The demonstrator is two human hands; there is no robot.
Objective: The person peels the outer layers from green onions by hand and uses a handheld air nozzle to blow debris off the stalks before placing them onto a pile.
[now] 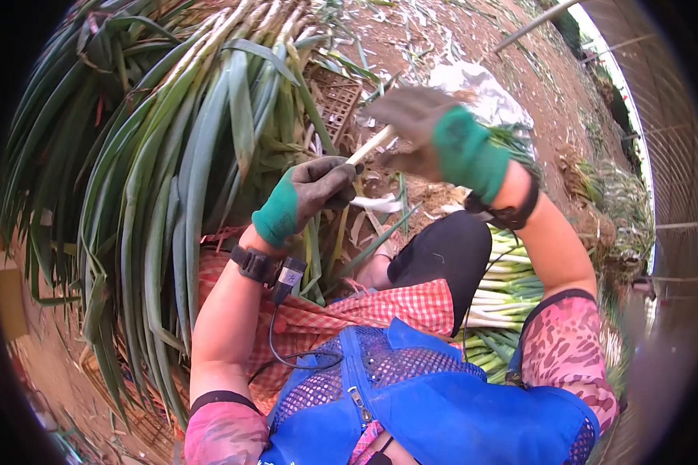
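In a dark glove with a green cuff, my left hand [318, 184] is closed round a green onion [371, 146]. The onion's pale shaft slants up and right out of that fist. At its upper end is my right hand [423, 128], gloved the same way and blurred by motion, its fingers beside the shaft. A large bundle of green onions [174, 167] with long leaves lies left of my left hand. Below my right forearm, green onions with clean white shafts [504, 294] are stacked beside my knee.
Behind the hands stands a brown plastic crate [335, 105] under the bundle's edge. White plastic sheeting [481, 89] lies on the soil, among scattered peelings. A red checked apron [411, 304] covers my lap. More green onions [620, 201] lie at far right. A cable hangs from my left wrist.
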